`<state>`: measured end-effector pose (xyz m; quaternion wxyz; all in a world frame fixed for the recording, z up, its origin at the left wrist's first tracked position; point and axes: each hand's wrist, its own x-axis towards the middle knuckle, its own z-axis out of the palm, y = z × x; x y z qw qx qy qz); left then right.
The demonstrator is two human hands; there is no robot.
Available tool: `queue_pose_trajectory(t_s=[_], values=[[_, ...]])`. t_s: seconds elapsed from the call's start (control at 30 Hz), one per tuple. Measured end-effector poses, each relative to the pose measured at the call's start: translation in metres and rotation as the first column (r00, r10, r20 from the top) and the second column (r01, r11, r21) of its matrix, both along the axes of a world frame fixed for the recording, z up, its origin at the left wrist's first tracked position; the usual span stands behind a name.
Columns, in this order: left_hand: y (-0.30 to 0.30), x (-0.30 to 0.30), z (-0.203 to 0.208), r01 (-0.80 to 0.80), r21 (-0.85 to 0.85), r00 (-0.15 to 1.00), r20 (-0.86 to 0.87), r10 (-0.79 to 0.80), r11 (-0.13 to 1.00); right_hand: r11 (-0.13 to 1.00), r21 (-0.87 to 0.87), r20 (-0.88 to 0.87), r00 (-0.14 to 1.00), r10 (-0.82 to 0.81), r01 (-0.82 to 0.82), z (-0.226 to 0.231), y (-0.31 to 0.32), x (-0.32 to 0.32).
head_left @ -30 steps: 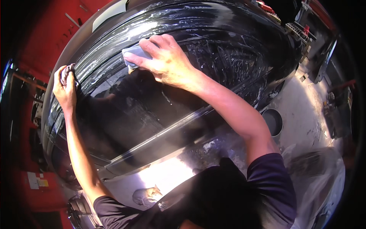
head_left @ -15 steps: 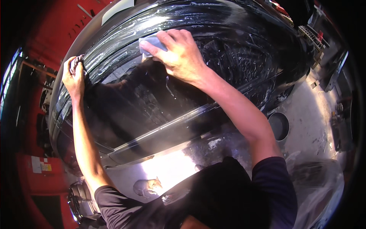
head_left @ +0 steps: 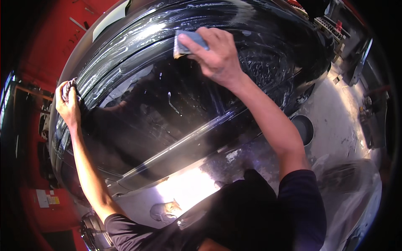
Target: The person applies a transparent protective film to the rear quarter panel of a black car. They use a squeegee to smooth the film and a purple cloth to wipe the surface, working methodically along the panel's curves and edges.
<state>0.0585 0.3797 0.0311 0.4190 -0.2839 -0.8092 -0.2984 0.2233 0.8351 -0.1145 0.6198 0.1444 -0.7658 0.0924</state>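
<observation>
A black car [head_left: 167, 138] with a glossy, wet-looking side spreads in front of me, whitish smears streaking its upper part. My right hand [head_left: 220, 56] grips a flat blue-grey pad [head_left: 194, 41] with a pale, tan-edged side, thumb on its face and fingers behind. The pad is at the upper edge of the dark, smoother area; whether it touches the surface I cannot tell. At far left, my left hand [head_left: 68, 104] is closed round a crumpled dark cloth [head_left: 72, 91] against the car's side.
On the floor to the right stands a round dark tub [head_left: 303, 129]. Clear plastic sheeting [head_left: 349, 188] hangs at lower right. A brown animal, seemingly a dog [head_left: 164, 211], lies below the car. Red wall [head_left: 35, 54] at left; metal parts [head_left: 335, 29] at upper right.
My right hand has moved to the right with the pad, relative to the car's surface. My left hand with the cloth appears lower and farther left as the view has shifted.
</observation>
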Motion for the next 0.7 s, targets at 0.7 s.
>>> queue_pose_trajectory(t_s=[0.7], values=[[0.024,-0.016,0.007,0.025,0.015,0.999,-0.02,-0.025,1.0,0.995,-0.098,0.028,1.0,0.01,-0.007,-0.01,0.055,0.021]])
